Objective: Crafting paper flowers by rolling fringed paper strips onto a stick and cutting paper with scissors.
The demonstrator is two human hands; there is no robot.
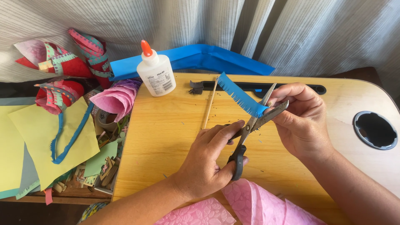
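The left hand (208, 160) is closed through the handles of a pair of scissors (250, 133), thumb and fingers gripping the dark loops, with the blades parted and angled up to the right. The right hand (302, 121) pinches the lower end of a blue paper strip (241, 95) between thumb and fingertips, holding it up above the bench (175, 137) so that its fringed edge faces down toward the blades. The blade tips sit right at the pinched end of the strip, close to the right fingertips.

To cut this fringe well, I judge it best to keep each snip short and stop before the uncut edge, space the cuts evenly with those already made, and hold the fingertips clear of the blades.

Just behind lie a thin wooden stick (209, 104) and a white glue bottle (156, 71) with an orange cap. Pink patterned paper (258, 204) lies near the wrists. Off the left side are yellow sheets (41, 133), rolled pink paper (116, 98) and decorated red cones (62, 62).
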